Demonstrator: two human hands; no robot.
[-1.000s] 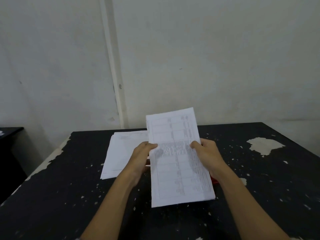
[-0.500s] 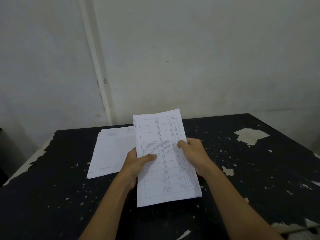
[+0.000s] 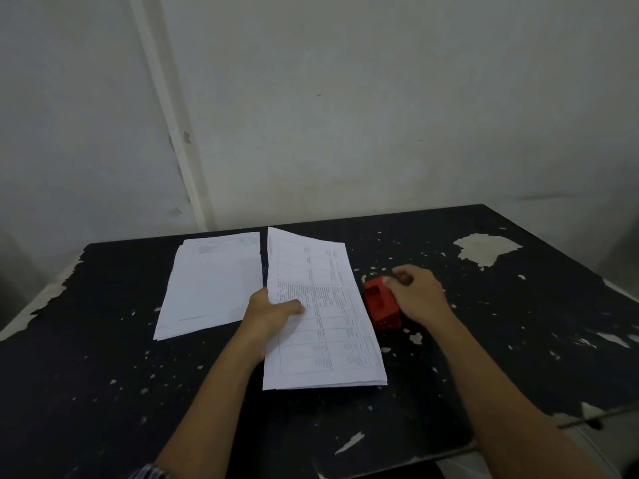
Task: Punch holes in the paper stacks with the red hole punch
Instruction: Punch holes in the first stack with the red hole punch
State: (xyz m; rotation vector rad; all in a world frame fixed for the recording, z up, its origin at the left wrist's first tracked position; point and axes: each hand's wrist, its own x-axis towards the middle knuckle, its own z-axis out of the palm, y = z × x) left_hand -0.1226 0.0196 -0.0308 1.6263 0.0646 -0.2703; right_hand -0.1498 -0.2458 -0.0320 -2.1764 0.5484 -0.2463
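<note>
Red plastic marks the hole punch [image 3: 381, 303], which sits on the black tabletop [image 3: 518, 340] just right of the printed paper stack [image 3: 325, 312] and under the right hand [image 3: 416, 295]. That hand rests over the punch's right side with its fingers curled round the far end, the thumb tip showing at the top corner; the near end of the punch sticks out uncovered toward the person. The left hand [image 3: 273, 312] holds the printed paper stack at its left edge, thumb laid across the top sheet and the other fingers hidden beneath. The stack carries ruled tables of small print, too fine to read, and it is lifted at the far end, where the top corner curls up; whether its near edge touches the tabletop I cannot tell. To the left lies a second paper stack [image 3: 207, 285], flat on the tabletop, mostly blank with a faint heading at its far edge, separated from the held stack by a narrow dark gap. The tabletop's paint is chipped in many pale flecks, with one large bare patch [image 3: 485, 248] toward the far right. A grey wall [image 3: 380, 115] rises behind the tabletop.
</note>
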